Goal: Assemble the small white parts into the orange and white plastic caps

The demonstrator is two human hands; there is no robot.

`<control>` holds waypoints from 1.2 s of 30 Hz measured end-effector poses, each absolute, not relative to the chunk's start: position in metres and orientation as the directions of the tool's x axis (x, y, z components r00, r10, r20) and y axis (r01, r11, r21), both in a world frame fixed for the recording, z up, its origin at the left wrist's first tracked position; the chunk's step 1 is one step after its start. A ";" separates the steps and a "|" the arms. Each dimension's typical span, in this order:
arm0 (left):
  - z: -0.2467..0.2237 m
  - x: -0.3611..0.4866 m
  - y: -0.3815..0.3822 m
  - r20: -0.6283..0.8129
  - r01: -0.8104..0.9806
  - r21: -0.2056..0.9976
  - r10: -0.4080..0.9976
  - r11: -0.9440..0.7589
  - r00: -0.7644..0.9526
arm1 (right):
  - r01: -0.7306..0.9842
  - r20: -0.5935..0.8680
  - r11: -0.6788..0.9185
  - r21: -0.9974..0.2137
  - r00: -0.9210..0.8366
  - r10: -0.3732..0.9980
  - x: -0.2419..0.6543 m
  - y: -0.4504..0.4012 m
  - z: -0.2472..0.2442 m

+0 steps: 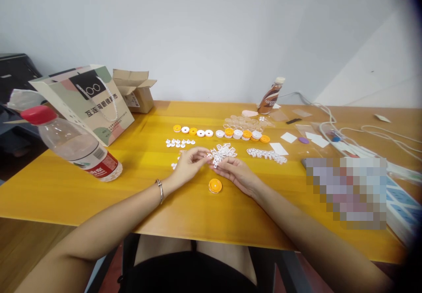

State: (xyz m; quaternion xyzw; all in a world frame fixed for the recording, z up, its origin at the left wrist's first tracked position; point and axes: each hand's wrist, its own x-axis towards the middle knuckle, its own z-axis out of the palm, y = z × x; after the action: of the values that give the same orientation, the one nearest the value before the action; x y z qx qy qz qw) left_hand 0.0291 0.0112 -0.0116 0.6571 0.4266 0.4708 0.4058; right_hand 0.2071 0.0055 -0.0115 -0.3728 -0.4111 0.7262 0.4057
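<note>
Both hands meet at a heap of small white openwork plastic pieces (224, 150) in the middle of the table. My left hand (191, 163) comes in from the left, thumb and fingertips pinched on one small white piece at the heap's edge. At the heap's near side, my right hand (240, 173) is curled, its thumb and fingers closed around a white piece partly hidden by them. Just below the hands lies a round orange-and-white plastic case (215, 186). Small white knobbed parts (180, 143) stand in rows beyond my left hand, some hidden by it.
Behind run a row of orange and white round parts (237, 134) and clear rings (242, 122). More white pieces (267, 155) line up at right. A water bottle (75, 143), paper bag (89, 101) and carton (140, 95) stand left; a drink bottle (271, 97) and power strip (402, 205) right.
</note>
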 end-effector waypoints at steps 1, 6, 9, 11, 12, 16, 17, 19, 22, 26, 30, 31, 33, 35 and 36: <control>-0.012 0.029 0.011 0.272 0.187 0.932 0.939 -0.312 0.211 | -0.289 -0.203 -0.339 -0.895 -0.413 0.888 0.207 0.005 -0.011; -0.010 0.026 0.009 0.368 0.396 0.797 0.887 -0.456 0.279 | -0.311 -0.182 -0.327 -0.892 -0.415 0.892 0.208 0.005 -0.011; -0.011 0.025 0.009 0.423 0.463 0.721 0.857 -0.516 0.296 | -0.312 -0.175 -0.304 -0.900 -0.380 0.908 0.208 0.006 -0.011; -0.011 0.024 0.009 0.442 0.488 0.683 0.839 -0.543 0.316 | -0.315 -0.170 -0.292 -0.903 -0.362 0.917 0.208 0.006 -0.012; -0.011 0.024 0.009 0.448 0.498 0.666 0.832 -0.555 0.328 | -0.316 -0.168 -0.288 -0.904 -0.356 0.919 0.208 0.006 -0.012; -0.010 0.022 0.009 0.460 0.541 0.616 0.819 -0.573 0.344 | -0.315 -0.166 -0.275 -0.908 -0.331 0.929 0.208 0.006 -0.012; -0.010 0.022 0.009 0.458 0.547 0.607 0.816 -0.576 0.352 | -0.314 -0.167 -0.273 -0.909 -0.326 0.930 0.207 0.006 -0.012; -0.010 0.021 0.009 0.444 0.541 0.606 0.812 -0.583 0.378 | -0.312 -0.168 -0.271 -0.910 -0.321 0.932 0.207 0.006 -0.012; -0.009 0.021 0.009 0.423 0.514 0.644 0.824 -0.566 0.378 | -0.312 -0.174 -0.270 -0.911 -0.302 0.937 0.207 0.006 -0.011; -0.007 0.022 0.009 0.425 0.473 0.704 0.848 -0.530 0.318 | -0.285 -0.199 -0.280 -0.917 -0.282 0.939 0.207 0.005 -0.009; -0.006 0.023 0.010 0.363 0.374 0.821 0.900 -0.432 0.242 | -0.240 -0.215 -0.284 -0.928 -0.278 0.936 0.207 0.005 -0.009; -0.006 0.023 0.010 0.335 0.349 0.848 0.913 -0.399 0.231 | -0.231 -0.216 -0.282 -0.931 -0.274 0.937 0.207 0.005 -0.010; -0.004 0.023 0.010 0.284 0.316 0.883 0.932 -0.346 0.225 | -0.219 -0.210 -0.273 -0.937 -0.272 0.939 0.206 0.006 -0.011; -0.003 0.024 0.010 0.253 0.295 0.902 0.940 -0.314 0.227 | -0.210 -0.196 -0.258 -0.943 -0.278 0.940 0.206 0.006 -0.012; -0.002 0.025 0.009 0.243 0.279 0.911 0.942 -0.304 0.231 | -0.204 -0.187 -0.249 -0.947 -0.283 0.941 0.206 0.006 -0.012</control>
State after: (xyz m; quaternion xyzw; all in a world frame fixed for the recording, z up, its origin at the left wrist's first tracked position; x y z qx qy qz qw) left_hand 0.0245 0.0089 -0.0019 0.6834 0.4467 0.4299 0.3854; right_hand 0.2059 0.0059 -0.0124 -0.4194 -0.4391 0.6699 0.4273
